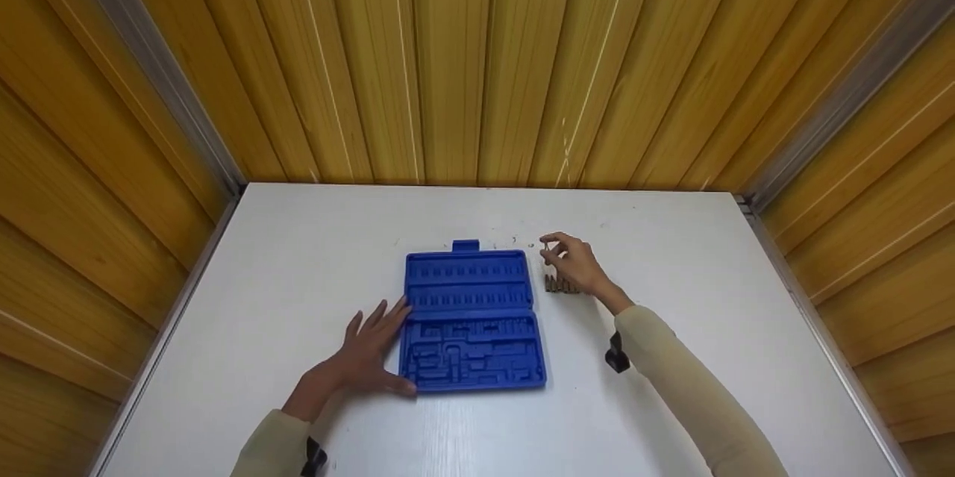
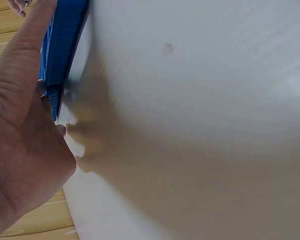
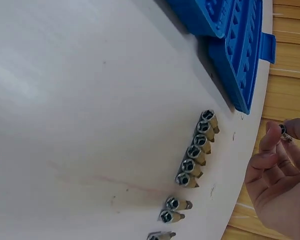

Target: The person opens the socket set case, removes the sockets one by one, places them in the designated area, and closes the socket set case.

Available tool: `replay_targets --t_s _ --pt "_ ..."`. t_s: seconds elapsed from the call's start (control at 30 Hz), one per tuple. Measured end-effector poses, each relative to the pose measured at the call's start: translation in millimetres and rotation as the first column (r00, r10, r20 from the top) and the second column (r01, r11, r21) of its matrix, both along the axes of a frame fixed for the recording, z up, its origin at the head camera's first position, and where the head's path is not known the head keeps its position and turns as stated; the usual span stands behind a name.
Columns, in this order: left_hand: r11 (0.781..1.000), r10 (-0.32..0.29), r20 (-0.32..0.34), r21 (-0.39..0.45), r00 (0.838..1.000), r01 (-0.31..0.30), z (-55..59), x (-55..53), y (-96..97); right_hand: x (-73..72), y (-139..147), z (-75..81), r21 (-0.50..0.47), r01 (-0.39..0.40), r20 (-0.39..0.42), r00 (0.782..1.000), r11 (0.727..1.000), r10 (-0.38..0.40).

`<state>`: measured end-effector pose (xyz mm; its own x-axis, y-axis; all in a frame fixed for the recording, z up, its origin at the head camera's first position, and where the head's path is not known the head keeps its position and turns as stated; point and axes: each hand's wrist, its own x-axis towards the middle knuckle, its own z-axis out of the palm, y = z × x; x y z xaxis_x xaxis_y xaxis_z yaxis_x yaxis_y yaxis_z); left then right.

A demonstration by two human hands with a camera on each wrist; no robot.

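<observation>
An open blue plastic tool case [image 1: 470, 307] lies flat on the white table, its moulded slots facing up. My left hand [image 1: 365, 361] rests along its left side, fingers spread and straight at the edge, thumb by the near left corner. To the right of the case, my right hand [image 1: 578, 264] is raised and pinches a small metal socket [image 3: 283, 131] between thumb and fingertip. Below that hand, several similar metal sockets [image 3: 195, 151] lie side by side in a row, round open ends turned one way and narrow tips the other.
The white table [image 1: 671, 260] carries the case and the sockets. Wood-patterned panels [image 1: 455, 66] rise behind it and on both sides. A latch tab [image 1: 465, 245] sticks out from the case's far edge. Small dark specks lie beyond the case.
</observation>
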<state>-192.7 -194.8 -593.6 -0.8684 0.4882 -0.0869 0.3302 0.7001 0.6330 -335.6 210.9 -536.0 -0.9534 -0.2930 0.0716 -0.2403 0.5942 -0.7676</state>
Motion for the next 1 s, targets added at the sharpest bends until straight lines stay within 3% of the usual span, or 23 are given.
replay_targets --t_s 0.47,0.53,0.73,1.0 --pt "1.0 -0.008 -0.012 -0.031 1.0 0.007 2.9 -1.1 2.1 20.6 79 8.5 -0.06 0.065 0.088 0.994 0.996 -0.059" --pt "0.999 -0.007 -0.02 -0.039 1.0 0.006 3.6 -1.6 2.1 19.2 92 1.8 -0.056 0.084 0.091 0.993 0.995 -0.079" --pt "0.999 0.001 -0.022 -0.037 1.0 -0.002 1.8 -0.1 0.8 23.0 112 0.0 -0.049 0.145 0.132 0.982 0.988 -0.138" --pt "1.0 0.012 0.006 -0.02 1.0 -0.011 2.1 1.7 1.2 30.3 126 -3.8 -0.048 0.134 0.177 0.976 0.99 -0.124"
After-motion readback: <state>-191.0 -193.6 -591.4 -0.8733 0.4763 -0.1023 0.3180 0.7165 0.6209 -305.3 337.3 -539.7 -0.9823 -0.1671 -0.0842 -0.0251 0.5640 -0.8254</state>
